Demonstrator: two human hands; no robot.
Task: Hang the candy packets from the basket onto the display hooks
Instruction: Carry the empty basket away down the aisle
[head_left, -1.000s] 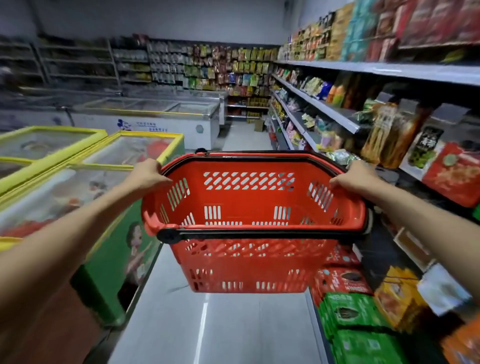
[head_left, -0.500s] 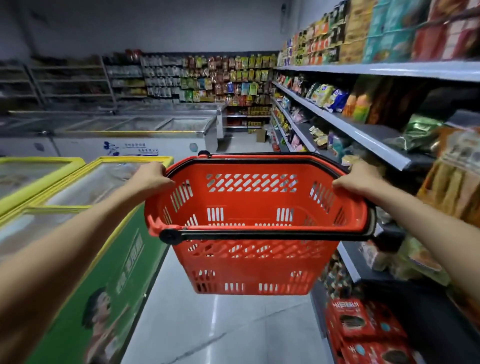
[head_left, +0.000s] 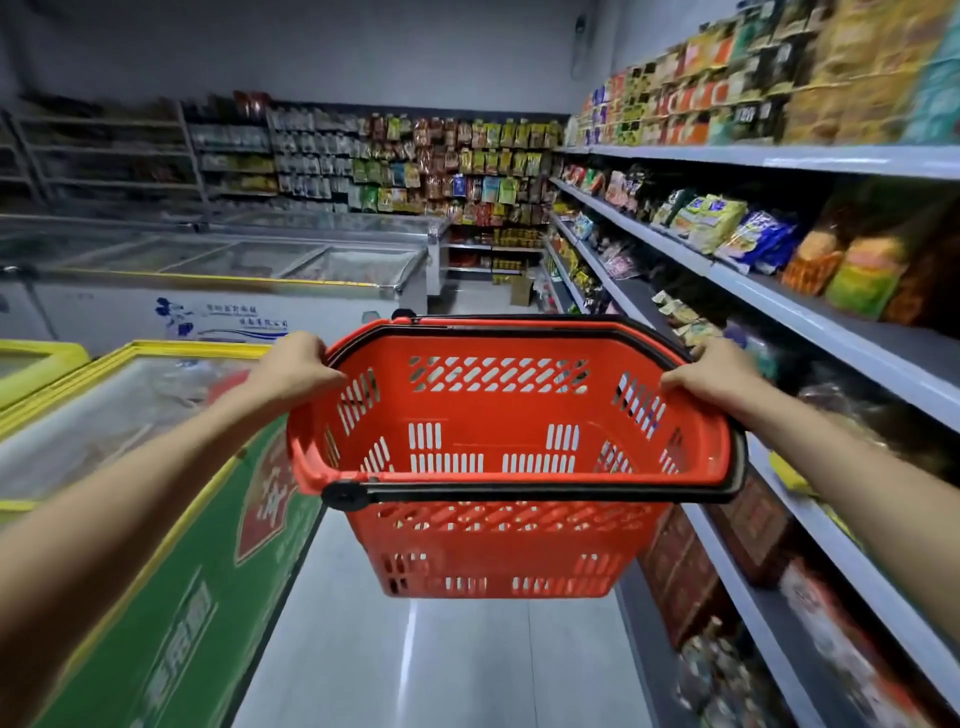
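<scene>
A red plastic basket (head_left: 493, 447) with black folded handles hangs in the air in front of me, above the aisle floor. My left hand (head_left: 293, 366) grips its left rim and my right hand (head_left: 719, 374) grips its right rim. No packets show inside the basket. Hanging packets on display hooks (head_left: 457, 166) fill the far wall at the end of the aisle.
Chest freezers stand on the left: a green and yellow one (head_left: 156, 467) close by, white ones (head_left: 218, 291) behind. Grey shelves (head_left: 779, 291) loaded with snack bags run along the right. The grey aisle floor (head_left: 415, 665) lies between them. A cardboard box (head_left: 521, 291) sits far ahead.
I have advanced along the aisle with the basket held in both hands; the far wall and shelves look nearer and the view tilts up. The grip on the rim is unchanged.
</scene>
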